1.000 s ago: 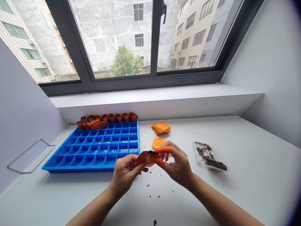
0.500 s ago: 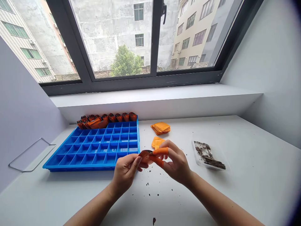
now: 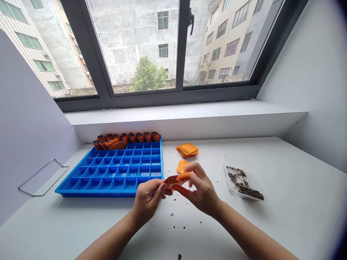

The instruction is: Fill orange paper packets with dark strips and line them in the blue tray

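Over the middle of the white table, my left hand (image 3: 148, 198) pinches a small orange packet (image 3: 171, 180) between thumb and fingers. My right hand (image 3: 202, 189) wears orange covers on its thumb and index finger, and these fingers are closed on the packet's right edge. The packet's dark upper edge faces up, and its contents are hidden. Just behind my right hand lie a few orange packets (image 3: 182, 166), partly covered by the fingers. A larger stack of orange packets (image 3: 187, 150) sits farther back.
A blue compartment tray (image 3: 99, 195) stands at the left, with dark-edged orange packets (image 3: 139, 137) in its back compartments. At the right, a clear container (image 3: 230, 186) holds dark, thin sheets (image 3: 251, 192). Dark crumbs dot the table (image 3: 217, 234). A wire stand (image 3: 35, 177) is far left.
The view has shifted slightly, so the scene sits a little lower and farther right. My right index finger has moved over the packet's upper edge, and less of its dark opening shows.
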`<state>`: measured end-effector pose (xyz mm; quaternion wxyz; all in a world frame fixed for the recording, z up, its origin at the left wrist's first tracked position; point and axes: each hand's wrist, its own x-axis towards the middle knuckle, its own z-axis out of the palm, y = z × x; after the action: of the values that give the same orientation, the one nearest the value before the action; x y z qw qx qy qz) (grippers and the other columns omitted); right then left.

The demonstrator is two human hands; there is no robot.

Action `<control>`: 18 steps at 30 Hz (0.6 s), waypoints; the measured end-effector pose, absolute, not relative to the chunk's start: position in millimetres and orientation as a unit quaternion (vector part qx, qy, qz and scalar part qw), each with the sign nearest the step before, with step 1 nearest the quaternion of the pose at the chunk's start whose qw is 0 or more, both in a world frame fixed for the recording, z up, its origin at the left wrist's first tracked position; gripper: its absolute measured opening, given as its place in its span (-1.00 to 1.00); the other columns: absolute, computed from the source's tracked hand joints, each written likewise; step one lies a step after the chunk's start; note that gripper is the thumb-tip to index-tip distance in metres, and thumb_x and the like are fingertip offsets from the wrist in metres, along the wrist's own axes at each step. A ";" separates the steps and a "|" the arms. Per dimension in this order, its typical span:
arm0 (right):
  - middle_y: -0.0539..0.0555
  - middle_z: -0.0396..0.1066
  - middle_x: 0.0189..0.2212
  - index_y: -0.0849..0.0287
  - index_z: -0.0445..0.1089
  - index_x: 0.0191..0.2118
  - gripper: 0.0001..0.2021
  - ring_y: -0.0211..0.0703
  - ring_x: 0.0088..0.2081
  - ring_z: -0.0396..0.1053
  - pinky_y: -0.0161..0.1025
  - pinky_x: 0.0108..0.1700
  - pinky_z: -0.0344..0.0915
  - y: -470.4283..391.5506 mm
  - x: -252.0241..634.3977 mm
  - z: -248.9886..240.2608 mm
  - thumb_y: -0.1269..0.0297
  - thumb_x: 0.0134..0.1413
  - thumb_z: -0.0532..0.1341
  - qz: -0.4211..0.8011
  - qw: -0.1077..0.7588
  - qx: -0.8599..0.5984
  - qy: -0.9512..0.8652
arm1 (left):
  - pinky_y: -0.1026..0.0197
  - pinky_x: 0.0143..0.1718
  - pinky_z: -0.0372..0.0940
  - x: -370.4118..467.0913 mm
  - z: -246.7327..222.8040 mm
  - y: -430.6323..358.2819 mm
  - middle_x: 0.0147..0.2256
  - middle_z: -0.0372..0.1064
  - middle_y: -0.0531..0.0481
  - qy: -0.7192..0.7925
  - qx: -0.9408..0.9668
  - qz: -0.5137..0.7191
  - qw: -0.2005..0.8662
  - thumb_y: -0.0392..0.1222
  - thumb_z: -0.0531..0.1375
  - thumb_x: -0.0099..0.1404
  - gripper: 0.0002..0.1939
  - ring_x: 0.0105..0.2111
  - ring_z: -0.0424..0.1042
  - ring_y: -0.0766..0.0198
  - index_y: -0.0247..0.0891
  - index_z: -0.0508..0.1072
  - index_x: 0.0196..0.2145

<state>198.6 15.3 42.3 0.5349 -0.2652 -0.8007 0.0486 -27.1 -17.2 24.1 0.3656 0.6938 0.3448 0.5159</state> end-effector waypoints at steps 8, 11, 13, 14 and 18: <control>0.14 0.29 -0.05 0.11 0.47 -0.10 -0.95 -0.05 -0.04 0.57 -0.23 -0.34 0.58 10.1 196.8 41.6 0.39 0.41 0.32 0.015 0.521 -0.262 -0.812 | 0.32 -0.46 0.53 -26.1 24.8 -21.7 -0.16 0.69 -0.23 0.336 0.695 0.498 0.395 -0.09 0.19 0.62 -0.73 -0.24 0.74 0.09 -0.29 0.62 0.04; 0.14 0.30 -0.05 0.10 0.49 -0.09 -0.94 -0.03 -0.03 0.57 -0.24 -0.36 0.56 10.2 197.0 40.8 0.40 0.41 0.32 0.013 0.510 -0.267 -0.818 | 0.42 -0.58 0.44 -24.5 24.7 -22.7 -0.16 0.68 -0.21 0.348 0.686 0.492 0.408 -0.09 0.28 0.56 -0.78 -0.24 0.75 0.09 -0.29 0.62 -0.02; 0.14 0.30 -0.06 0.11 0.49 -0.10 -0.95 -0.03 -0.01 0.57 -0.24 -0.35 0.57 11.6 198.2 40.5 0.40 0.41 0.31 0.015 0.502 -0.267 -0.822 | 0.44 -0.61 0.42 -23.1 25.1 -21.9 -0.17 0.67 -0.20 0.345 0.683 0.500 0.405 -0.10 0.31 0.54 -0.79 -0.25 0.75 0.09 -0.30 0.62 -0.04; 0.14 0.30 -0.06 0.11 0.48 -0.11 -0.96 -0.03 -0.02 0.57 -0.23 -0.33 0.58 12.3 198.6 40.2 0.39 0.42 0.31 0.015 0.500 -0.266 -0.824 | 0.44 -0.61 0.42 -22.5 25.2 -21.2 -0.18 0.66 -0.20 0.344 0.682 0.504 0.402 -0.10 0.31 0.53 -0.79 -0.26 0.74 0.10 -0.31 0.62 -0.05; 0.14 0.31 -0.06 0.07 0.46 0.02 -0.85 -0.08 -0.10 0.53 -0.19 -0.33 0.60 10.0 195.1 38.0 0.29 0.41 0.34 0.005 0.508 -0.256 -0.822 | 0.43 -0.65 0.42 -22.7 25.0 -17.8 -0.21 0.63 -0.18 0.349 0.675 0.515 0.397 -0.05 0.27 0.56 -0.75 -0.34 0.70 0.18 -0.32 0.59 -0.07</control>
<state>195.1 10.0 38.0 0.5082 -0.2562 -0.8222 0.0048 -22.7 -17.8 25.0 0.3967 0.6748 0.3489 0.5153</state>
